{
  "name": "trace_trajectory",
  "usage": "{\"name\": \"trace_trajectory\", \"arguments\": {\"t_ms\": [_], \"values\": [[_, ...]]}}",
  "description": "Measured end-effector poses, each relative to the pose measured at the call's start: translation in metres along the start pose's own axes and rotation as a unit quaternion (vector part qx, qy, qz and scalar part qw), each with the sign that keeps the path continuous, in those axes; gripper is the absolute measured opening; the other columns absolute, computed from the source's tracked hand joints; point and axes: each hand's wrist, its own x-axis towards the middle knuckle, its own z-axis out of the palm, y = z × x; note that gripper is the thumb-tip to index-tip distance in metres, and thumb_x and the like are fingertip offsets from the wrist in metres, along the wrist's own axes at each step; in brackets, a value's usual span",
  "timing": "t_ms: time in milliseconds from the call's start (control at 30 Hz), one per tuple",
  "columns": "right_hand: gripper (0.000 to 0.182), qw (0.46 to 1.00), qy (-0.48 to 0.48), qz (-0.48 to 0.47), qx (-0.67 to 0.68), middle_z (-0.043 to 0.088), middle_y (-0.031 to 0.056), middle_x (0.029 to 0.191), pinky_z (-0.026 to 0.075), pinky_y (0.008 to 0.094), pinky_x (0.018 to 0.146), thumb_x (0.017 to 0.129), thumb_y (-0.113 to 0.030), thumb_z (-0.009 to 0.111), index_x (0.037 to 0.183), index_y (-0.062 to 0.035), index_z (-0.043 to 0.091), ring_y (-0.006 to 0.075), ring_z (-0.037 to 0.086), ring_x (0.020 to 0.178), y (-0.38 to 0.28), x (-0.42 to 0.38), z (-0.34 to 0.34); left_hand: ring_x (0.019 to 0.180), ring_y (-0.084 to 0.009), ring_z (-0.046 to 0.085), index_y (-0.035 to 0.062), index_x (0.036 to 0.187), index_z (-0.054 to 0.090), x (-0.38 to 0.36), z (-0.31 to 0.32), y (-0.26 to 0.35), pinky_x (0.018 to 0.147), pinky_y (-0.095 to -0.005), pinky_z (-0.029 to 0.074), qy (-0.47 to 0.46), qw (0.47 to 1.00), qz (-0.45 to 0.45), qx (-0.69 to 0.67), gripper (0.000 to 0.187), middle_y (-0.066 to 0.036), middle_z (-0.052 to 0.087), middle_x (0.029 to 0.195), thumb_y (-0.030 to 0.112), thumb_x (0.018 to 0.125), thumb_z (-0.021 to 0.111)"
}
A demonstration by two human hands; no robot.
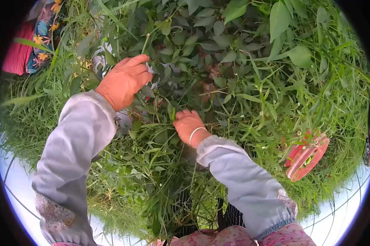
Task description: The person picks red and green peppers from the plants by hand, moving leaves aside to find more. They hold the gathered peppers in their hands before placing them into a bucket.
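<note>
My left hand (125, 82) reaches into leafy pepper plants, its fingers curled closed. A pale green plant stem (146, 44) sticks up from its fingertips, and the lower part is hidden behind the hand. Lower and to the right, my right hand (188, 125), with a white band at the wrist, has its fingers closed among the leaves. A small green pepper (173, 114) shows at its fingertips, partly covered by the fingers. Dark green pepper leaves (209, 45) surround both hands.
A red bucket (308, 158) leans on its side in the grass at right, with some green pieces inside. Tall grass (316, 94) grows thickly around the plants. Another person's patterned clothing (43, 35) shows at upper left.
</note>
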Motion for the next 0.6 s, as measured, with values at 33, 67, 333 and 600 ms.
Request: {"name": "trace_trajectory", "arguments": {"t_ms": [33, 67, 333, 600], "values": [[0.020, 1.000, -0.016, -0.005, 0.005, 0.055, 0.0100, 0.104, 0.037, 0.0411, 0.091, 0.072, -0.007, 0.055, 0.090, -0.0091, 0.064, 0.0270, 0.050, 0.105, 0.000, 0.013, -0.012, 0.120, -0.0310, 0.042, 0.0037, 0.096, 0.058, 0.003, -0.003, 0.001, 0.099, -0.0417, 0.036, 0.000, 0.999, -0.008, -0.039, 0.046, -0.009, 0.057, 0.102, -0.010, 0.053, 0.059], [0.022, 0.999, -0.031, -0.010, 0.009, 0.055, 0.0109, 0.104, 0.037, 0.0403, 0.091, 0.072, -0.006, 0.055, 0.093, -0.0085, 0.063, 0.0271, 0.050, 0.104, -0.001, 0.023, -0.023, 0.118, -0.0324, 0.043, 0.0034, 0.096, 0.057, 0.006, -0.007, 0.001, 0.097, -0.0405, 0.038, 0.001, 0.997, -0.016, -0.076, 0.048, -0.010, 0.057, 0.101, -0.013, 0.050, 0.059], [0.035, 0.919, 0.349, -0.111, 0.144, 0.060, 0.0140, 0.098, 0.037, 0.0397, 0.091, 0.081, -0.019, 0.054, 0.113, -0.0065, 0.050, 0.0329, 0.058, 0.092, -0.043, 0.065, -0.052, 0.109, -0.0354, 0.049, 0.0030, 0.090, 0.056, 0.010, -0.016, 0.007, 0.091, -0.0404, 0.043, 0.028, 0.990, -0.012, -0.140, 0.047, -0.011, 0.058, 0.096, -0.013, 0.046, 0.060], [0.029, 0.918, 0.223, -0.025, 0.327, 0.063, 0.0143, 0.078, 0.049, 0.0410, 0.066, 0.084, -0.023, 0.055, 0.107, -0.0053, 0.052, 0.0322, 0.062, 0.073, -0.089, 0.030, -0.029, 0.125, -0.0275, 0.036, 0.0064, 0.088, 0.063, -0.008, -0.013, 0.019, 0.105, -0.0498, 0.026, -0.022, 0.995, 0.036, 0.095, 0.026, -0.009, 0.054, 0.111, 0.011, 0.062, 0.064]]}}
